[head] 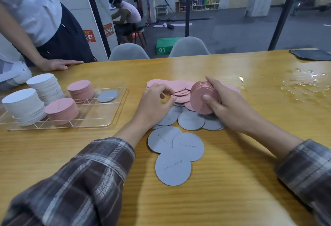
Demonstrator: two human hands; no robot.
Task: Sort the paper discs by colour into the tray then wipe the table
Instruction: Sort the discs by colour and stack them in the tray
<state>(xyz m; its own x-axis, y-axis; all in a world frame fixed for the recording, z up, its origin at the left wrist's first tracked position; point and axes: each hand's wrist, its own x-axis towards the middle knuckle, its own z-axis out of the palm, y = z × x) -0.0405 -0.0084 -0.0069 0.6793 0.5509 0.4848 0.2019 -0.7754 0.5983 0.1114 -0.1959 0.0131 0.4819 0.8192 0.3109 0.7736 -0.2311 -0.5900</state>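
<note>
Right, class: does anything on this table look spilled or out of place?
Yes. A puddle of liquid is spread over the table at the far right, near a dark cloth.

Dim, even indoor light. Glare glints off the puddle (pixel 304 86) near the far right corner of the bench (pixel 232 181). Edges bend from the wide angle; the near sleeves (pixel 80 181) blur.
</note>
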